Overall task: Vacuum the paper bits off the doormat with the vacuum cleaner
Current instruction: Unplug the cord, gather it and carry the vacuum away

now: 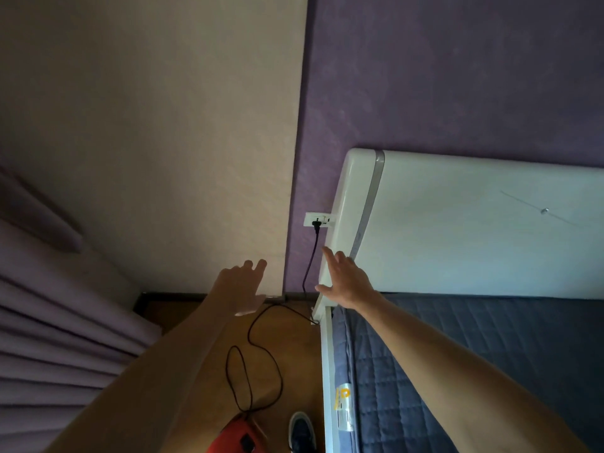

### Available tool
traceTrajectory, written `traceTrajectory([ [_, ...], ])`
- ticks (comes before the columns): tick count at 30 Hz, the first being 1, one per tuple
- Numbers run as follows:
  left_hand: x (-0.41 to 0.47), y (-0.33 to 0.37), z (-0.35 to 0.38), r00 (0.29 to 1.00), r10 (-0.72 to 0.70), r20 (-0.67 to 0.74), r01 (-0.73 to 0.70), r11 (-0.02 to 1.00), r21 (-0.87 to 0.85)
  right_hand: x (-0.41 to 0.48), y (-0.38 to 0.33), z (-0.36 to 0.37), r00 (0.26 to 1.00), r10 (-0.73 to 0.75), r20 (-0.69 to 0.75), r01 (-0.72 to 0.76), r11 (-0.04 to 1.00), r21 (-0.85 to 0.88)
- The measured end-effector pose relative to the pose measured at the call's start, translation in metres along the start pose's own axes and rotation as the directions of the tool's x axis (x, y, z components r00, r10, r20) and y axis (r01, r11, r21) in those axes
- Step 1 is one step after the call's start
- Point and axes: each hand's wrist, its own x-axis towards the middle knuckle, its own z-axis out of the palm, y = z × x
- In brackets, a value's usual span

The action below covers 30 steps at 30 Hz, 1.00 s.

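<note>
The red vacuum cleaner (238,436) lies on the wooden floor at the bottom edge, partly cut off. Its black cord (261,354) loops across the floor and climbs the purple wall to a plug (316,226) seated in the white wall socket (319,219). My left hand (242,286) is stretched forward, open, below and left of the socket. My right hand (346,277) is open too, spread against the edge of the white headboard just below the socket. Neither hand holds anything. The doormat and paper bits are out of view.
A white headboard (474,223) and a bed with a blue quilted cover (490,354) fill the right side. Purple curtains (49,338) hang at the left. A dark shoe (302,434) stands beside the vacuum. The floor strip between curtains and bed is narrow.
</note>
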Motion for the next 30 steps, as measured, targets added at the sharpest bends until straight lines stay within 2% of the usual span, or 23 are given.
traceTrajectory([
  [9,0.073,0.020,0.069,0.991,-0.001,0.132,0.019,0.991,-0.133,0.083,0.019,0.038,1.000,0.012,0.022,-0.015,0.988,0.155],
  [13,0.102,0.037,0.101,0.974,-0.008,0.225,0.072,0.957,-0.280,0.118,0.023,0.052,0.998,0.060,0.018,-0.063,0.961,0.270],
  [18,0.134,0.064,0.135,0.951,-0.069,0.301,0.227,0.817,-0.529,0.153,0.024,0.071,0.982,0.188,0.018,-0.177,0.881,0.438],
  [21,0.153,0.076,0.155,0.941,-0.106,0.322,0.304,0.688,-0.659,0.173,0.021,0.088,0.961,0.272,0.054,-0.262,0.827,0.497],
  [24,0.174,0.087,0.186,0.934,-0.136,0.329,0.346,0.561,-0.752,0.191,0.020,0.099,0.913,0.380,0.148,-0.388,0.699,0.601],
  [27,0.196,0.092,0.238,0.924,-0.160,0.348,0.378,0.529,-0.760,0.203,0.022,0.107,0.889,0.429,0.162,-0.419,0.616,0.667],
  [30,0.194,0.097,0.235,0.916,-0.159,0.369,0.395,0.522,-0.756,0.212,0.024,0.112,0.886,0.439,0.149,-0.424,0.635,0.646],
])
